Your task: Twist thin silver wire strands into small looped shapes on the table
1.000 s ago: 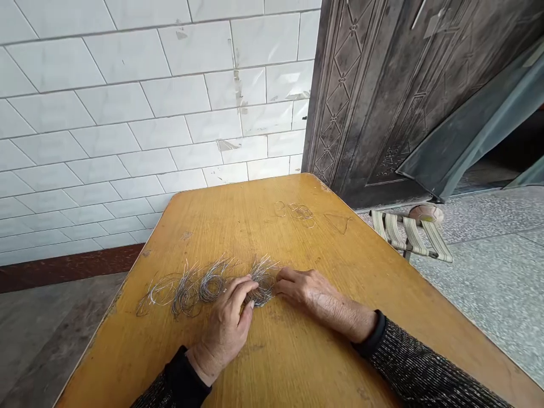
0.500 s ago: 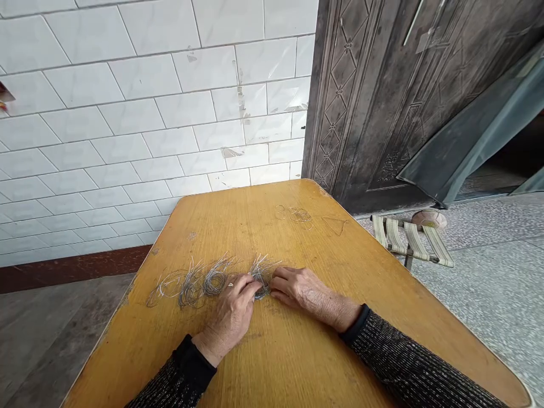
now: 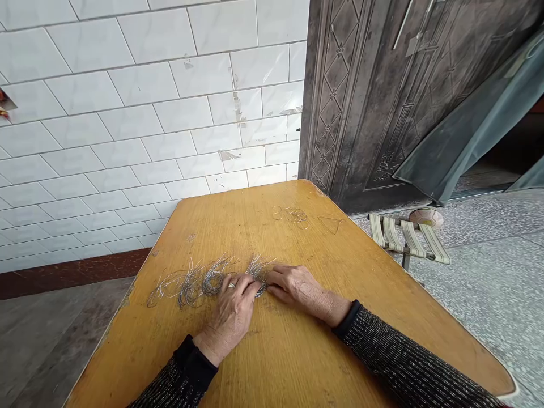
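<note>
Setting: white tiled wall (image 3: 144, 119) behind, dark panelled door (image 3: 378, 107) to its right, grey-green curtain (image 3: 471, 130) beyond that. Yellow-brown wooden bench (image 3: 289, 351), surface scuffed, far end near the wall. Folding stool (image 3: 408, 235) with striped straps on the speckled floor (image 3: 505, 238), right of the bench.

Hands: left hand (image 3: 232, 311), ring (image 3: 232, 285) on one finger, lies palm down with fingers bent over the left side of a wire coil (image 3: 256, 271). Right hand (image 3: 300, 288) is at the coil's right side, fingers curled inward. Coil lies on the bench between the two, loose ends fanning away from the wearer. Grip, both hands: fingertips partly hidden; cannot tell whether either is clamped on the wire.

Left of the left hand, in a row: tight grey coil (image 3: 213, 281), looser bundle (image 3: 190, 289), open tangle (image 3: 166, 285). Far side of bench: thin wire loops (image 3: 296, 215), and right of them a roughly triangular bent wire (image 3: 330, 224).
</note>
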Motion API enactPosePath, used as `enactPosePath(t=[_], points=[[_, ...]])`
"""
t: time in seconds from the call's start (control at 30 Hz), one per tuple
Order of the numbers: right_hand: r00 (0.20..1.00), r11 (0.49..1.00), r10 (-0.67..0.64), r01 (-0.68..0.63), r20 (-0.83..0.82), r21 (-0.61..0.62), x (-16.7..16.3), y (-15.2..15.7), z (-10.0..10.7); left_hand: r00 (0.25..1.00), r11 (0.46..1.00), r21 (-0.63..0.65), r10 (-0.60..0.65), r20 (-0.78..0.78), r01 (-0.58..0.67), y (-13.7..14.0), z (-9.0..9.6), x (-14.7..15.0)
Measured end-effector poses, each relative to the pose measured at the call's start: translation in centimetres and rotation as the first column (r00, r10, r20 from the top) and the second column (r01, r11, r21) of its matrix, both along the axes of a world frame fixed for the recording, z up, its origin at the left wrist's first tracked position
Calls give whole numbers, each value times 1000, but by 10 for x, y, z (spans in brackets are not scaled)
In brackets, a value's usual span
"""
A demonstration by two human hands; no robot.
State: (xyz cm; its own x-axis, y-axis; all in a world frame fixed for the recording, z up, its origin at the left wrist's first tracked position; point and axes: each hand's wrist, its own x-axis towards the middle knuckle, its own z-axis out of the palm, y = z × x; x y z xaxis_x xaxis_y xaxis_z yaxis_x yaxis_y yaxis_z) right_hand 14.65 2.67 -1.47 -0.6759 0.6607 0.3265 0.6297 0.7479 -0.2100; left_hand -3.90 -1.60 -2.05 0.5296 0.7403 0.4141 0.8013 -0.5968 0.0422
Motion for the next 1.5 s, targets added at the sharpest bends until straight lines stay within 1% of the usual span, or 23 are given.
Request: enactPosePath(t=[0.13,0.2,0.27,0.33,0.4,0.47,0.5,0.53,0.6,0.67,0.7,0.73,0.77,0.83,0.9,0.97,1.03,1.1,1.17,1.27,1.37,1.43,1.5], points=[[976,995,-21,0,-215,-97,6,3,1,1000,1000,-3,4,-30,-4,-1,2,-1],[944,992,-77,41,-320,-118,9,5,3,999,1000,-5,8,-40,-8,-1,2,-1],[887,984,-158,104,-433,-146,12,7,6,999,1000,-5,15,-45,-15,-2,3,0],[782,960,-264,156,-565,-232,15,10,9,998,1000,-1,23,-52,-24,-3,4,0],[618,914,-373,115,-693,-389,18,14,12,998,999,9,36,-58,-36,-4,4,0],[446,854,-454,-29,-771,-519,20,17,14,998,998,39,47,-46,-45,-6,3,-2],[379,826,-479,-111,-792,-552,21,18,15,998,996,72,53,-23,-51,-6,3,-3],[332,803,-493,-183,-804,-567,21,19,15,999,993,103,49,-1,-49,-6,3,-4],[284,773,-499,-282,-819,-569,20,19,16,997,989,148,17,70,-27,-6,5,-5],[274,741,-495,-363,-824,-565,18,17,17,979,994,107,-19,205,-3,-5,11,-3],[278,722,-490,-401,-826,-563,16,15,18,955,999,32,-15,297,5,-4,15,0],[287,705,-481,-434,-828,-560,14,12,18,913,999,-53,17,407,5,-3,20,3],[301,689,-471,-462,-829,-559,12,9,19,863,984,-175,75,499,16,-3,25,7],[345,660,-436,-505,-831,-556,8,4,19,736,920,-383,205,645,79,-1,34,16],[400,628,-382,-548,-833,-552,4,-1,17,639,874,-462,271,720,149,1,38,23],[450,582,-335,-592,-828,-557,1,-4,14,597,872,-456,273,755,179,4,36,28],[499,545,-304,-608,-811,-578,-3,-6,10,581,892,-410,235,780,189,6,30,29],[561,543,-283,-575,-778,-612,-5,-7,6,573,922,-348,196,796,168,7,24,28],[602,585,-278,-512,-748,-629,-6,-7,5,598,948,-300,178,782,110,6,21,24],[596,671,-304,-420,-743,-611,-4,-9,10,718,969,-248,165,676,12,3,23,18],[599,707,-259,-417,-757,-571,-1,-12,17,810,983,-175,147,568,-56,0,24,15],[606,711,-231,-430,-761,-557,-1,-14,19,813,982,-179,145,563,-51,-1,24,16],[599,702,-256,-425,-759,-571,-3,-14,18,773,970,-244,156,615,-2,-1,23,17]])
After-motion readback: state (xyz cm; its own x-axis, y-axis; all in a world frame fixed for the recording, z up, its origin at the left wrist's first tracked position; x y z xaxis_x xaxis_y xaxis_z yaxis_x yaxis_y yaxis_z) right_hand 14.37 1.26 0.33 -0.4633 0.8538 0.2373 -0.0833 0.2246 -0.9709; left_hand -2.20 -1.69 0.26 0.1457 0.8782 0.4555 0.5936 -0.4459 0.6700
